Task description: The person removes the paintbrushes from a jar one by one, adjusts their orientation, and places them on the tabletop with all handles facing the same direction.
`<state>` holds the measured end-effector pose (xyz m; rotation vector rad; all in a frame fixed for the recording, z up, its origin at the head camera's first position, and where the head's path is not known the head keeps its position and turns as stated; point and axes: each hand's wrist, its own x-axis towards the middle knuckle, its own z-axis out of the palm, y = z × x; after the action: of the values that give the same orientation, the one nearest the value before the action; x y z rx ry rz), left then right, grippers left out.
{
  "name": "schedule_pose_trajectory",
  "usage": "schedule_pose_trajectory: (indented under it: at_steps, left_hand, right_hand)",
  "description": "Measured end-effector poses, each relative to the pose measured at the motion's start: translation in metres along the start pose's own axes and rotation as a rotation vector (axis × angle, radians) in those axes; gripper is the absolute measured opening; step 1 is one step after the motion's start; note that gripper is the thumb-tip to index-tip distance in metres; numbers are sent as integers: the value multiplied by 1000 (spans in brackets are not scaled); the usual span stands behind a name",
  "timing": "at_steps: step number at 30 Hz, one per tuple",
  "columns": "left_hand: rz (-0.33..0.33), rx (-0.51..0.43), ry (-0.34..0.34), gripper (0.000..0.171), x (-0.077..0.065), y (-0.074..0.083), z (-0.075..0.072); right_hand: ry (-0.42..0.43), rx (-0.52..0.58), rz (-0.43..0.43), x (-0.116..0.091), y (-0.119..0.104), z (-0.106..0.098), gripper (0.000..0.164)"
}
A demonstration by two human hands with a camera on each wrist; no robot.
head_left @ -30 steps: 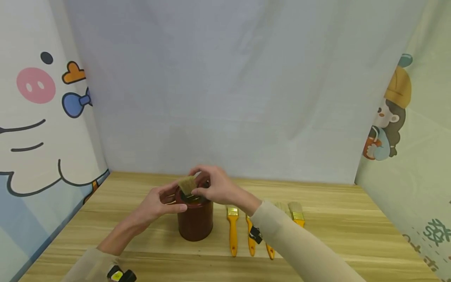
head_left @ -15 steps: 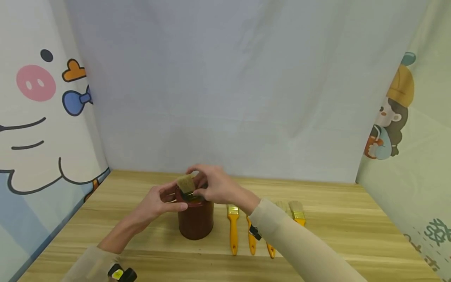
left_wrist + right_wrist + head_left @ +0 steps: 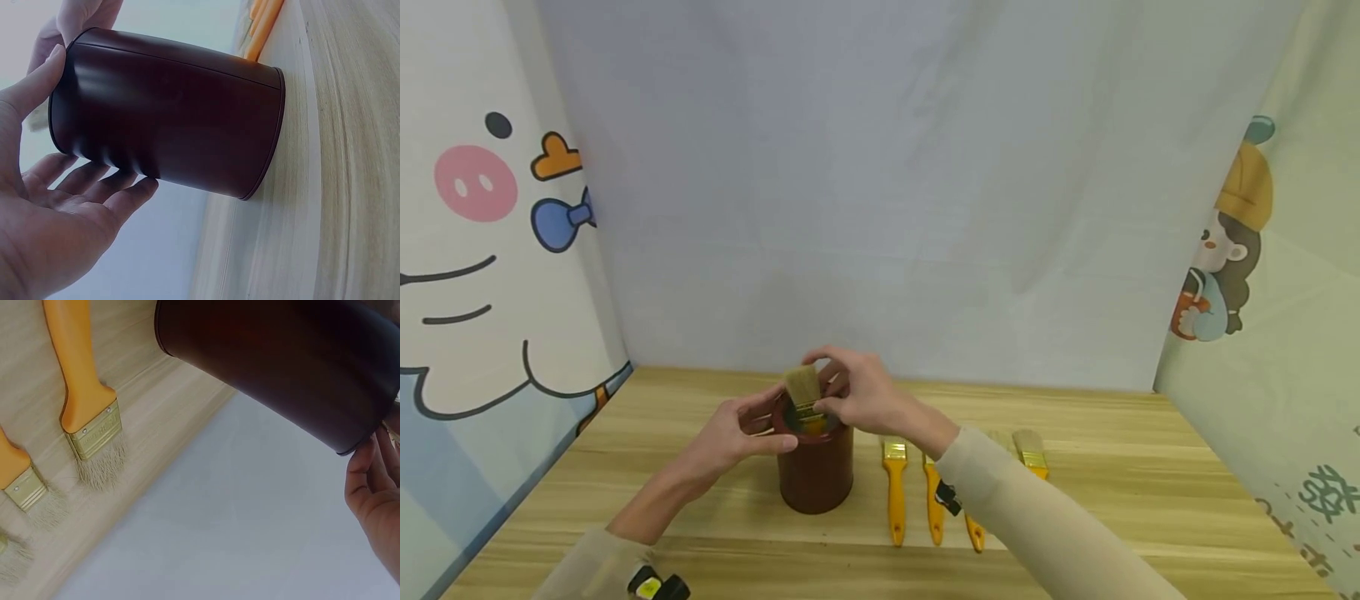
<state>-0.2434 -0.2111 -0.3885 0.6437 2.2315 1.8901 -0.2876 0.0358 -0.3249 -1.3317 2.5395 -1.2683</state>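
A dark red cylindrical container [image 3: 816,475] stands upright on the wooden table. My left hand [image 3: 737,433] holds its upper side, the thumb [image 3: 39,81] at the rim and the fingers [image 3: 94,187] against the wall. Bristles up, a paintbrush [image 3: 803,386] leans in the container's mouth, its handle mostly hidden inside. My right hand [image 3: 868,396] pinches this brush near its metal ferrule, over the right part of the rim. In the right wrist view, part of the right hand [image 3: 378,494] shows beside the rim.
Several paintbrushes with orange handles lie to the right of the container: one nearest it [image 3: 896,492], another [image 3: 935,508] beside that, and one [image 3: 1032,454] farther right. My right forearm passes over some of them. A pale curtain [image 3: 880,208] hangs behind the table.
The brush in my right hand has turned more upright, and its bristles have shifted slightly right. More of its ferrule shows. My left hand keeps its hold on the container.
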Motion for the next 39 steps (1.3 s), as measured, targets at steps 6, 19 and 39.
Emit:
schedule_pose_trajectory:
  at_steps: [6,19,39]
  left_hand:
    - [29,3,3,83,1,-2,0]
    - [61,-2,5,77,3,-2,1]
    - [58,-11,13,78,1,-1,2]
  right_hand:
    - [70,-9,-53,1,-1,-9,49]
    - [166,49,-56,1,-18,-35,50]
    - [297,107,-133,-2,-37,-79,51]
